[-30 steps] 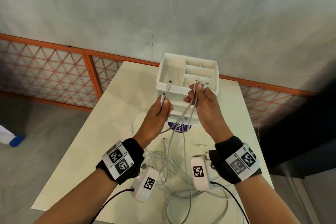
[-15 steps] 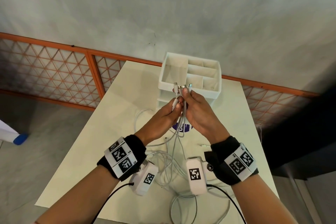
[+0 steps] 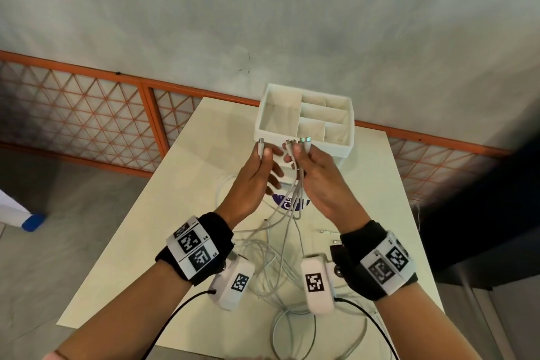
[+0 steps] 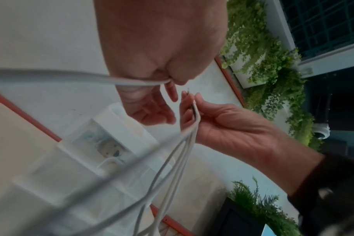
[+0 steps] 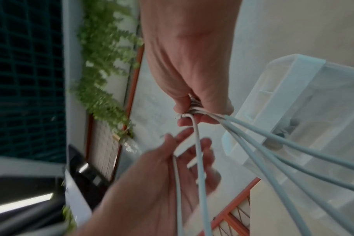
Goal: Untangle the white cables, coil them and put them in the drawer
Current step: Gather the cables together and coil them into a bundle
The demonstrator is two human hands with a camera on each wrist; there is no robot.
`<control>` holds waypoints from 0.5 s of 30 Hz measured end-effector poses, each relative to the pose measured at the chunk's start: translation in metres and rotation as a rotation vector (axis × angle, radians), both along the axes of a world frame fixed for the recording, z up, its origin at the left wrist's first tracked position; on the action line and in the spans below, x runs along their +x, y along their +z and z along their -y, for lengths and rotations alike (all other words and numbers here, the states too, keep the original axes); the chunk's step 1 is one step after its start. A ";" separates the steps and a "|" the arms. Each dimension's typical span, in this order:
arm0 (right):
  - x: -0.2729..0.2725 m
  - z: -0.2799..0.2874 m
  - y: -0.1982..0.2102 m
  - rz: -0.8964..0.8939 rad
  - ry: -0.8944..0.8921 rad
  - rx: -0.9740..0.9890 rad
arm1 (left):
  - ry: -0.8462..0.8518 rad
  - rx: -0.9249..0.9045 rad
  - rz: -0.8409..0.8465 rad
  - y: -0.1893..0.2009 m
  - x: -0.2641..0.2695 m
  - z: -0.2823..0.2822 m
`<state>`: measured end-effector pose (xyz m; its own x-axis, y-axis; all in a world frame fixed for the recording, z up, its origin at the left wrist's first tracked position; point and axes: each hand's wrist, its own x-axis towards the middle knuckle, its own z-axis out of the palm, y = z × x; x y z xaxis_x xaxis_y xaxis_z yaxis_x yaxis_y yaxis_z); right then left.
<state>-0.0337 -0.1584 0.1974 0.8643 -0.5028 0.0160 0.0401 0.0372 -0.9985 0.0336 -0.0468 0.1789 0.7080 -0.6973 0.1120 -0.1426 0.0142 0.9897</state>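
Observation:
Both hands are raised above the table in front of the white drawer organizer [image 3: 304, 143]. My right hand [image 3: 304, 155] pinches a bundle of white cable ends [image 3: 301, 142] with their plugs pointing up; in the right wrist view the cables [image 5: 273, 143] fan out from my fingers [image 5: 192, 111]. My left hand [image 3: 264, 155] pinches one more white cable end [image 3: 261, 146], a hand's width to the left of the bundle. The cables hang down to a tangled pile [image 3: 271, 269] on the table between my wrists.
The organizer has open compartments on top and stands at the far side of the cream table [image 3: 193, 172]. A round blue sticker [image 3: 287, 203] lies in front of it. Loose plugs [image 3: 327, 232] lie to the right. An orange lattice railing [image 3: 87, 114] runs behind.
A second ago the hands were apart, then came together with all ends touching. Now the left hand has drawn one cable end slightly away to the left again.

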 end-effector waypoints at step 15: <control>0.004 -0.024 -0.003 0.160 -0.072 0.424 | -0.239 0.003 -0.105 0.011 -0.014 0.012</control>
<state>-0.0299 -0.1339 0.1942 0.8301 -0.5526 -0.0741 0.2100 0.4329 -0.8767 0.0192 -0.0591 0.1903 0.5308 -0.8464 0.0441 -0.0316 0.0322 0.9990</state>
